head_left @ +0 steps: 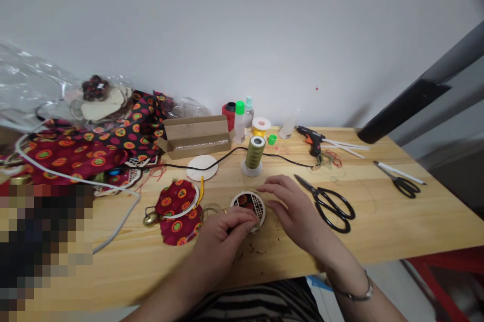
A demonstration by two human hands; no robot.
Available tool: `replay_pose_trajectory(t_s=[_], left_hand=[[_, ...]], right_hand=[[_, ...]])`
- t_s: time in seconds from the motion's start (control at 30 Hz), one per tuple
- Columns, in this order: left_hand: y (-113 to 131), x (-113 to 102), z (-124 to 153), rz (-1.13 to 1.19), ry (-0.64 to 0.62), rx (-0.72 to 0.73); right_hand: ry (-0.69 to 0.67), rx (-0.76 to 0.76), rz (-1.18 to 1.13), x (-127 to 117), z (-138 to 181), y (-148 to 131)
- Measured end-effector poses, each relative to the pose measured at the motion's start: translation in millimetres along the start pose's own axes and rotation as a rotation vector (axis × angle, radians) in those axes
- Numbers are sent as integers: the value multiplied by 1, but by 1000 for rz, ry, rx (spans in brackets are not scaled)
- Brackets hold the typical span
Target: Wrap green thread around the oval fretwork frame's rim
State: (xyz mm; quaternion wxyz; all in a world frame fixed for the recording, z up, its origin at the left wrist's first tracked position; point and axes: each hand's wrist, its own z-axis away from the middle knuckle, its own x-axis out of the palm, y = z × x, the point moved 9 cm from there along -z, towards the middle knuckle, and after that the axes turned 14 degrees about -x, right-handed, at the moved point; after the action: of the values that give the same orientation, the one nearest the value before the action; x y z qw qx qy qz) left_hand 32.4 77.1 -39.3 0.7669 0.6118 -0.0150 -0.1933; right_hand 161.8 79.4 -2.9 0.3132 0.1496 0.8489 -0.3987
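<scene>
A small round piece (247, 202) with a pale rim, dark lattice and patterned cloth lies at the table's front middle. My left hand (227, 234) has thumb and fingers closed on its near edge. At its right edge, my right hand (289, 208) has its fingers apart and bent; whether the fingertips touch the rim I cannot tell. To the left are round pieces of red flowered cloth (177, 206), one with a white ring, and a small brass bell (150, 219). Large black-handled scissors (333, 208) lie right of my right hand.
A green thread spool (255, 153) stands behind my hands, beside a black cord. Further back are a cardboard box (198, 135), bottles (239, 123) and a glue gun (310, 139). Smaller scissors (404, 186) lie right. Flowered fabric (83, 153) and a white cable (121, 226) fill the left.
</scene>
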Motion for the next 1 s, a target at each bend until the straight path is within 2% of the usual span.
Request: replay_pose_trajectory(t_s=[0.17, 0.3, 0.47, 0.6, 0.67, 0.73, 0.8, 0.9, 0.93, 1.0], left_hand=[[0, 2, 2, -7, -21, 3], [-2, 4, 2, 9, -43, -13], [-7, 1, 2, 26, -17, -80], [-13, -2, 1, 40, 11, -182], [-14, -3, 1, 29, 27, -224], [-14, -4, 1, 26, 46, -251], [-16, -6, 1, 43, 63, -277], [-23, -7, 1, 115, 64, -334], [-26, -6, 1, 146, 56, -353], [-32, -3, 0, 213, 36, -379]], right_hand=[[-43, -5, -44, 11, 1, 3], [-41, 7, -29, 10, 1, 5], [-22, 67, -114, -11, 2, 9], [60, 262, -355, -31, 15, 28], [170, 377, -523, -43, 24, 42], [349, 456, -685, -61, 34, 55], [615, 493, -770, -87, 44, 69], [1033, 455, -755, -125, 63, 79], [1109, 441, -740, -130, 67, 79], [1098, 468, -737, -124, 66, 76]])
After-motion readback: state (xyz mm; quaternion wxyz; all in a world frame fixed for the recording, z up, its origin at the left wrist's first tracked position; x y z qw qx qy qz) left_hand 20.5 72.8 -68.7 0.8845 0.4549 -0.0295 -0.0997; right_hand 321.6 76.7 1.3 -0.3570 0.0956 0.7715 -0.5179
